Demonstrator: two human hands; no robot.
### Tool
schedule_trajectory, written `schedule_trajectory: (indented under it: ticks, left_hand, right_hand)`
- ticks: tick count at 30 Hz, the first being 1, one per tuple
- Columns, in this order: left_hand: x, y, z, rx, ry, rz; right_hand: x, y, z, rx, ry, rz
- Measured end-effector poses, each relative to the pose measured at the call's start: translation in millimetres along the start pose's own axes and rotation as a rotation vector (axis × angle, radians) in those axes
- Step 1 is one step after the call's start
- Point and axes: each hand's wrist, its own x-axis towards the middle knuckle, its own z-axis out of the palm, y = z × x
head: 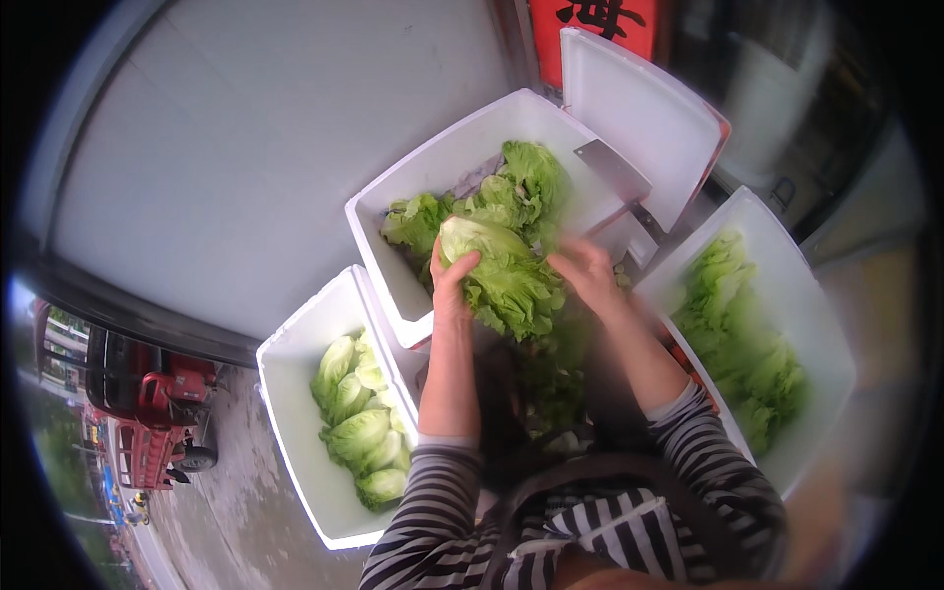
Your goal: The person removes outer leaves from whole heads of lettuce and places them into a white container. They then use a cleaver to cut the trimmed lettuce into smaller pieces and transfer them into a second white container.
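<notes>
My left hand (451, 284) grips a head of leafy green lettuce (509, 273) by its pale stem end, thumb on the near side. At the leafy right edge of this head is my right hand (590, 273), fingers bent. Blur hides whether they pinch a leaf. Both hands are over the near rim of a white foam box (435, 158), where more lettuce (535, 177) and loose leaves lie. A cleaver (613, 171) rests across that box's right rim, its dark handle (649, 221) pointing toward me.
On the left, another foam box (295, 391) holds several lettuce heads (361, 431). Lettuce (737, 346) also fills part of a right-hand foam box (818, 317). A foam lid (634, 110) stands upright behind. Leaves (553, 376) lie below my forearms. A red vehicle (158, 413) stands farther left.
</notes>
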Motion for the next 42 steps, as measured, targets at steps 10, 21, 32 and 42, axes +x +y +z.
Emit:
schedule_trajectory:
  ticks: [10,21,32,42]
  left_hand:
    - [-1.5,2.8,14.0,0.474,-0.142,0.197]
    - [5.8,8.6,0.1,0.336,-0.208,0.065]
    - [2.8,5.4,5.7,0.301,-0.156,0.03]
    - [9.1,2.5,-4.8,0.209,-0.088,0.053]
  right_hand:
    - [8.4,-50.6,24.6,-0.578,0.051,-0.591]
    - [37.4,-70.8,20.0,-0.387,-0.286,-0.273]
    - [44.9,-80.3,33.5,-0.685,-0.271,-0.332]
    - [62.5,-79.0,50.7,-0.708,-0.379,-0.507]
